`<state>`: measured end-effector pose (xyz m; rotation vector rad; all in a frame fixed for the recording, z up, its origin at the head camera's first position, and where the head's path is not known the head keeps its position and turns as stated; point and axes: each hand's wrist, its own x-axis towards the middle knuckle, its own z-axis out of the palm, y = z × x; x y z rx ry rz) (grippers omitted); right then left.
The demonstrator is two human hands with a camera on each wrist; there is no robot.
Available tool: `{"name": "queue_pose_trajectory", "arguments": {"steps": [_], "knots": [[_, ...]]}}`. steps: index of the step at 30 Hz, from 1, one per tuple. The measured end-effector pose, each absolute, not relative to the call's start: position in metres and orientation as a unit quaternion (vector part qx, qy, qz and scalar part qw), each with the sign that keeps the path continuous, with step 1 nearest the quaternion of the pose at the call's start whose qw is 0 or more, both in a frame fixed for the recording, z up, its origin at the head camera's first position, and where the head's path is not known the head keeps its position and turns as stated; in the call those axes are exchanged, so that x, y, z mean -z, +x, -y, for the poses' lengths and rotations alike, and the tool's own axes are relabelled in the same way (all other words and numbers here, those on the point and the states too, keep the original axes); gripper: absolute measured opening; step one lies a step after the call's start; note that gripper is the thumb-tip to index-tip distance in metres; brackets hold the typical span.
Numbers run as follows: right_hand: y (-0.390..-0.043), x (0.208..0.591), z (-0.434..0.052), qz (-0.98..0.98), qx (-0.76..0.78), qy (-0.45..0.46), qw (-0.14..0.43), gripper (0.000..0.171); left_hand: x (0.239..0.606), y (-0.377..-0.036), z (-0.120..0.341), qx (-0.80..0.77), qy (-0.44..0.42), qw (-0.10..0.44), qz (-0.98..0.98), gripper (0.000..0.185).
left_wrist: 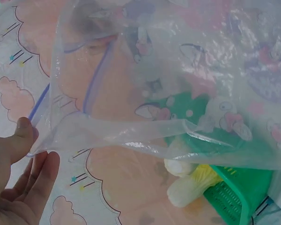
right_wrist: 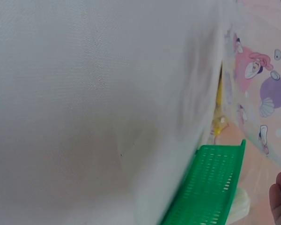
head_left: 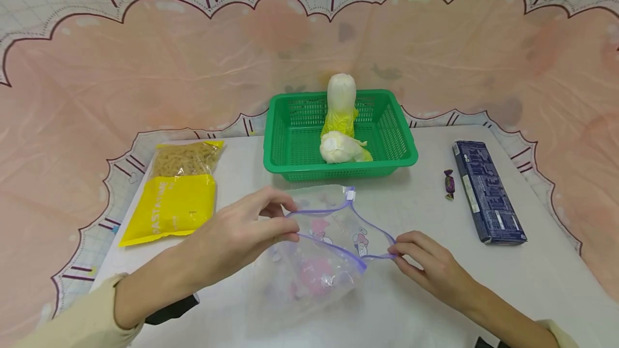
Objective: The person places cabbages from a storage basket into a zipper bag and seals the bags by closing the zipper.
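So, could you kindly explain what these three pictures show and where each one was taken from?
No machine here: a person works with bare hands. The large picture comes from a head-worn camera looking down; the other two come from cameras on each wrist. The left hand and right hand each pinch the purple-edged rim of a clear zip bag printed with cartoons, holding its mouth open over the white table. Behind it stands a green basket holding two napa cabbages. A yellow pasta bag lies on the left, a dark blue box and a small wrapped candy on the right.
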<state>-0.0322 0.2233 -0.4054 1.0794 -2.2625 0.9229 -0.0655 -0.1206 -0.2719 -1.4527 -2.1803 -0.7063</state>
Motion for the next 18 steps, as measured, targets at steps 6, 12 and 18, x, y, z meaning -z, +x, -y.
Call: {"name": "queue_pose_trajectory", "arguments": {"steps": [6,12,18], "knots": [[-0.0332,0.4099,-0.221,0.821,-0.338,0.389,0.247,0.032,0.2681,-0.0653,0.1238,0.273,-0.506,0.215,0.79,0.029],[-0.0341,0.4135,-0.2203,0.817,-0.337,0.392,0.255,0.031,0.2697,-0.0655,0.1252,0.273,-0.505,0.213,0.79,0.025],[-0.0344,0.4112,-0.2179,0.831,-0.338,0.382,0.225,0.032,0.276,-0.0663,0.1243,0.286,-0.514,0.206,0.782,0.028]]}}
